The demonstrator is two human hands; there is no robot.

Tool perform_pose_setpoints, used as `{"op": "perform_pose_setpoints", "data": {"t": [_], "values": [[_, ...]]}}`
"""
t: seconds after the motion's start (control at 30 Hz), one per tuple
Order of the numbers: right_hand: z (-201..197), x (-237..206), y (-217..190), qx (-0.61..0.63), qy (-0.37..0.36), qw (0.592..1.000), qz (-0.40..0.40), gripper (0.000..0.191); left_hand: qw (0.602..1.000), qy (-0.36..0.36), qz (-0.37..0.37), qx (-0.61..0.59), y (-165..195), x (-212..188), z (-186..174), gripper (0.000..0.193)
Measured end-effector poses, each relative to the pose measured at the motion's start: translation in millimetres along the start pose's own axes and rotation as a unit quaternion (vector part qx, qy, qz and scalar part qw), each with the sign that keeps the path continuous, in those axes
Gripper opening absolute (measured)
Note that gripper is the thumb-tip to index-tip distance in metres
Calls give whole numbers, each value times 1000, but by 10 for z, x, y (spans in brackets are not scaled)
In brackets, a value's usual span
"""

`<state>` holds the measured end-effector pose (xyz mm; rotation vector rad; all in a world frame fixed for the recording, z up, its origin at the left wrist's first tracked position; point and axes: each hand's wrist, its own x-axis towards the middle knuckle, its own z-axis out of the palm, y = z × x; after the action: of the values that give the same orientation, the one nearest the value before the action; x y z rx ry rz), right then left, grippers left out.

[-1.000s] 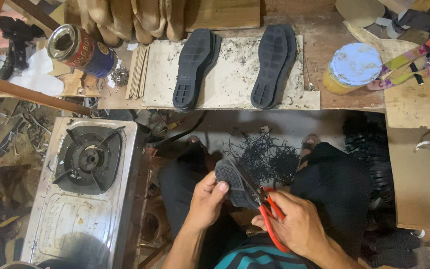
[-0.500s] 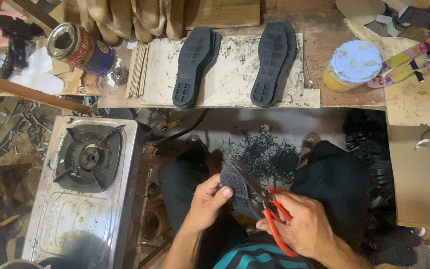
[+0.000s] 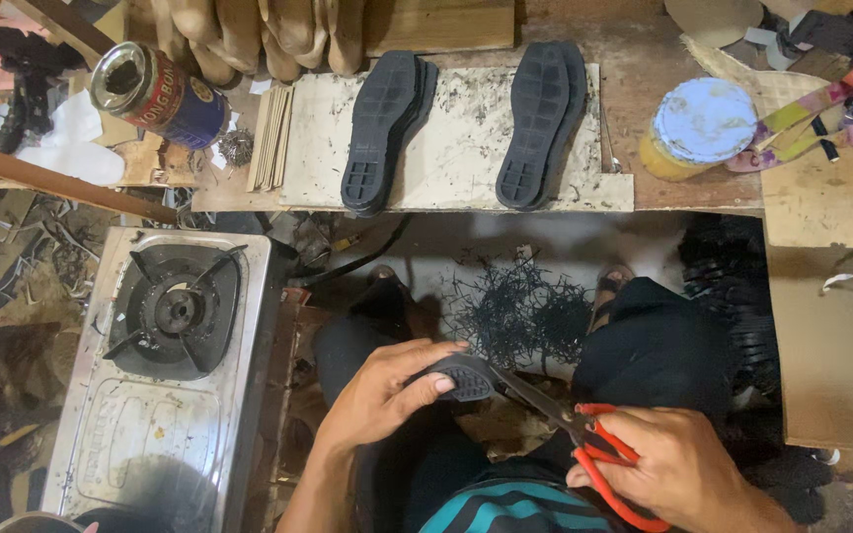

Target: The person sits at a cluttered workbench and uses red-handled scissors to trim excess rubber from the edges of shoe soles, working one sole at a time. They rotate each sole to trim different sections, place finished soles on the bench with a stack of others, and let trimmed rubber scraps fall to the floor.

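Observation:
My left hand (image 3: 379, 395) grips a black rubber shoe sole (image 3: 462, 377) by its end, held over my lap. My right hand (image 3: 678, 472) holds red-handled scissors (image 3: 584, 446), whose dark blades reach up-left to the edge of the sole. Below the sole, on the floor between my feet, lies a heap of thin black rubber trimmings (image 3: 519, 314). Two more black soles, a left one (image 3: 381, 128) and a right one (image 3: 539, 122), lie tread-up on a pale board (image 3: 461, 148) on the workbench ahead.
A single-burner gas stove (image 3: 165, 355) stands at my left. On the bench are a tin can (image 3: 155, 94) lying on its side, a yellow tub with a pale lid (image 3: 700, 128), tools at the right corner and wooden shoe lasts (image 3: 249, 35) at the back.
The sole has turned in my left hand and now shows only its end. My right hand with the scissors has shifted right and lower.

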<state>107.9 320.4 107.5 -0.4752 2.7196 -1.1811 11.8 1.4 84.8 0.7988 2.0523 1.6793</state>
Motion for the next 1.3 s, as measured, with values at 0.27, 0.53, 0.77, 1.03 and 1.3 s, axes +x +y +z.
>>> {"op": "perform_pose_setpoints", "data": {"t": [0.27, 0.53, 0.77, 1.03, 1.3], "values": [[39, -11, 43, -16, -15, 998, 66, 56, 999, -38, -3, 15, 72, 93, 72, 39], [-75, -75, 188, -29, -109, 990, 80, 50, 985, -61, 35, 159, 246, 143, -73, 40], [-119, -110, 286, -13, -91, 993, 75, 40, 994, -46, 7, 104, 134, 136, -27, 39], [68, -51, 226, 44, 37, 993, 103, 48, 991, 43, -73, -99, -107, -11, 149, 88], [369, 116, -46, 22, 30, 982, 186, 59, 877, 198, -147, -412, -415, 86, 488, 92]]}}
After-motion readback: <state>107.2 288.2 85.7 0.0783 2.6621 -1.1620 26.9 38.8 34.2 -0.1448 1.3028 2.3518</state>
